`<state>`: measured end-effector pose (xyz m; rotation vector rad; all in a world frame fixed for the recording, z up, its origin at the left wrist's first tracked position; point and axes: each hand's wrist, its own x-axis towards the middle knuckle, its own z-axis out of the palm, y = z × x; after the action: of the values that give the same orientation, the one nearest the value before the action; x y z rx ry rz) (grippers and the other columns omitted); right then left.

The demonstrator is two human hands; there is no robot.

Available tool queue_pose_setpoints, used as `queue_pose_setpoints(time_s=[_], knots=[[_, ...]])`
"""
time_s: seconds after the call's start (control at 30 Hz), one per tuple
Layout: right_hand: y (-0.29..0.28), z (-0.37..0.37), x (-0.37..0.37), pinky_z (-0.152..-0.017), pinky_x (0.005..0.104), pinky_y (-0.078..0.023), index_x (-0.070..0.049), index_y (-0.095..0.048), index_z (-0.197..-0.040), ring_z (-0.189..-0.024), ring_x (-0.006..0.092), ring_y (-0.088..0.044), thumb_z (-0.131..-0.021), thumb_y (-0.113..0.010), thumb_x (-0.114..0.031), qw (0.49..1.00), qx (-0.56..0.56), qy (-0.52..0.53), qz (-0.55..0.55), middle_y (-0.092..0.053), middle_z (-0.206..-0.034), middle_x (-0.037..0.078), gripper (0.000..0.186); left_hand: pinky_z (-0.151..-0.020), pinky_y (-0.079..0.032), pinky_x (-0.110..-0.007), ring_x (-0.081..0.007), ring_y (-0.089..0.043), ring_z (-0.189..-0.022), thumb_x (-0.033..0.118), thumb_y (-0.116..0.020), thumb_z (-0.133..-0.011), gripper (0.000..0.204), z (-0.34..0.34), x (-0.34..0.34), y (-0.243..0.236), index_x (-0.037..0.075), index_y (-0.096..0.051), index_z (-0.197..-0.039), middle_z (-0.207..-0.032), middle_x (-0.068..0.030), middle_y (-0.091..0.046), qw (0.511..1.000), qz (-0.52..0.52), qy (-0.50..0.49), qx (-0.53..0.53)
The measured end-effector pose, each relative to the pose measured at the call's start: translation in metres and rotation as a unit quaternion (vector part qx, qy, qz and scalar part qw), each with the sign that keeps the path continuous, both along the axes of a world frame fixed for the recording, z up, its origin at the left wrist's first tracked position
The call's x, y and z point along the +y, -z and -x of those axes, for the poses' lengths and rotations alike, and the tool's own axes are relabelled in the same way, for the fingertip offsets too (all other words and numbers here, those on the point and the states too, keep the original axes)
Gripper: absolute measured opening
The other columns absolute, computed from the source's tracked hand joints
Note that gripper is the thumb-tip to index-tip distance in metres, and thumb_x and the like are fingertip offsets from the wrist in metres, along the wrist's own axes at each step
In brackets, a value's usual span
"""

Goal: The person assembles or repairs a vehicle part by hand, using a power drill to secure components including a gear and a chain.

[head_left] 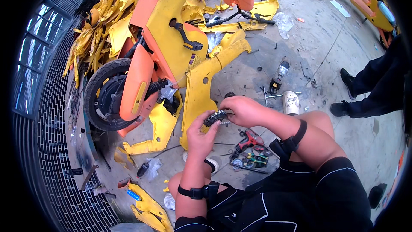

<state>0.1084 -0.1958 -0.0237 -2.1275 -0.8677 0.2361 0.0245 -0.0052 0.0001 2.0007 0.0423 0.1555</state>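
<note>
Between my hands is a small dark round part (215, 118) with a toothed rim, which looks like a sprocket; a short light-coloured chain-like strip shows under it. My left hand (201, 135) grips its near left side between thumb and fingers. From the right, my right hand (246, 111) pinches at its far edge, hiding some of it. Just beyond my hands lies a loose yellow body panel (199, 86) with round holes. It rests against a yellow and orange scooter (169, 38), which has a black pedal (193, 45) and a black-tyred wheel (107, 95).
A red power drill (249, 141) and several hand tools lie by my legs. Farther off are another power tool (280, 75), a heap of yellow panels (113, 21) and a handlebar (240, 16). Another person's legs (377, 81) stand at right. A screwdriver-like tool (143, 169) lies left.
</note>
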Motion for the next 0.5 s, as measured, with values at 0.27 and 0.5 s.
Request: queue_pose_setpoints(time_s=[0.27,0.5], knots=[[-0.006,-0.004,-0.008,-0.086,0.0447,-0.052,-0.004,-0.066,-0.112,-0.102,0.0373,-0.066,-0.087,-0.071,-0.014,0.995,0.07,-0.047,-0.048,-0.07,-0.108,0.017,0.028,-0.091,-0.05,-0.028,-0.0152,-0.063,-0.104,-0.004,-0.074,-0.086,0.039,0.001,0.008,0.006,-0.004,-0.06,-0.123,-0.114,-0.0095,-0.067,0.996,0.078,0.012,0.031],[-0.031,-0.01,-0.01,-0.08,0.0433,-0.053,-0.006,-0.067,-0.111,-0.094,0.0361,-0.069,-0.087,-0.074,-0.018,0.994,0.099,-0.024,0.035,-0.071,-0.099,0.018,0.027,-0.084,-0.053,-0.029,-0.0143,-0.066,-0.096,0.005,-0.078,-0.085,0.036,0.0,0.013,0.011,-0.001,-0.065,-0.118,-0.103,-0.0085,-0.071,0.995,0.104,-0.002,-0.001]])
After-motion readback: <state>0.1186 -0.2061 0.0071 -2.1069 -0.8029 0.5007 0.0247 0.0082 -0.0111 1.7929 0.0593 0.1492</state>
